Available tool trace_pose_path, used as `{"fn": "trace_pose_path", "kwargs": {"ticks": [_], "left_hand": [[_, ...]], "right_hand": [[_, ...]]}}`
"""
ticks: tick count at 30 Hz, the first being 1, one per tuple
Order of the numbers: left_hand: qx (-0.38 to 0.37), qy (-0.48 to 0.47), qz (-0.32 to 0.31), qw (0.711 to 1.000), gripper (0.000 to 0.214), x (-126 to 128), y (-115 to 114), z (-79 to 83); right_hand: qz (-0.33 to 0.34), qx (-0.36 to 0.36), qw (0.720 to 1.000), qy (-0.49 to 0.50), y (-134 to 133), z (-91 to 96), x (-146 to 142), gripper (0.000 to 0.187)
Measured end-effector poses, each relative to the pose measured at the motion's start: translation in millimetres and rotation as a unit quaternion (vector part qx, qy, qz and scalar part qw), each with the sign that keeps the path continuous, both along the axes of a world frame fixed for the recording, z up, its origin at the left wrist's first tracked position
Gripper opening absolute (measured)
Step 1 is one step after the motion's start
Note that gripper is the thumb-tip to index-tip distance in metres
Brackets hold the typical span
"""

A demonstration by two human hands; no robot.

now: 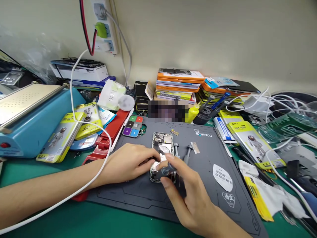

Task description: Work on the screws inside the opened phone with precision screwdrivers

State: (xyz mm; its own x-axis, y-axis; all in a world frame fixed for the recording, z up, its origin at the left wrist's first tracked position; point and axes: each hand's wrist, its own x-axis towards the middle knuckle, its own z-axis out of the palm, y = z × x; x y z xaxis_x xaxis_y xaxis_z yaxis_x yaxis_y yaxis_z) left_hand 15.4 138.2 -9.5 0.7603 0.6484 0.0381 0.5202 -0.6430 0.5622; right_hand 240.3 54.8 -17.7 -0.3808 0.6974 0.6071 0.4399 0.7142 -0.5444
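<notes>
An opened phone (162,138) lies on the dark grey work mat (138,195), its inner parts bare. My left hand (136,162) comes in from the left with bent fingers closed at the phone's left side, steadying it; some fingertips are hidden. Between the thumb and fingers of my right hand (190,191) is a grey screwdriver (167,170), held over the phone's lower end. Its tip cannot be made out. Two more screwdrivers (188,153) lie just right of the phone. A small gold-coloured part (174,132) sits beyond the phone's top edge.
A coloured screw tray (133,126) lies at the mat's upper left. A white cable (109,138) crosses over my left forearm. Battery boxes (252,142) flank the mat, with a blue machine (44,125) at left. Stacked boxes (178,81) and a screwdriver holder (205,114) stand behind.
</notes>
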Motion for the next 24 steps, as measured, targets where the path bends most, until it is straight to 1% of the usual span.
{"fn": "trace_pose_path", "kwargs": {"ticks": [4, 7, 10, 14, 19, 24], "left_hand": [[0.002, 0.001, 0.001, 1.0, 0.021, -1, -2, 0.1], [-0.006, -0.003, -0.002, 1.0, 0.023, -2, -3, 1.2], [-0.004, -0.005, -0.005, 1.0, 0.023, -2, -4, 1.7], [0.012, -0.001, -0.002, 1.0, 0.024, -1, -4, 1.5], [0.024, 0.005, -0.005, 1.0, 0.024, -1, -5, 1.4], [0.031, 0.014, -0.009, 0.999, 0.024, -2, -4, 2.7]], "right_hand": [[-0.032, -0.076, 0.994, 0.067, 0, -2.9, 3, 0.069], [-0.028, -0.131, 0.983, 0.123, 1, 0.4, 1, 0.06], [-0.021, -0.173, 0.973, 0.153, 2, 3.7, -1, 0.054], [-0.026, -0.193, 0.963, 0.187, 4, 6.6, 0, 0.052], [-0.06, -0.224, 0.946, 0.228, 12, 16.8, 8, 0.049], [-0.062, -0.258, 0.918, 0.295, 23, 22.9, 12, 0.046]]}}
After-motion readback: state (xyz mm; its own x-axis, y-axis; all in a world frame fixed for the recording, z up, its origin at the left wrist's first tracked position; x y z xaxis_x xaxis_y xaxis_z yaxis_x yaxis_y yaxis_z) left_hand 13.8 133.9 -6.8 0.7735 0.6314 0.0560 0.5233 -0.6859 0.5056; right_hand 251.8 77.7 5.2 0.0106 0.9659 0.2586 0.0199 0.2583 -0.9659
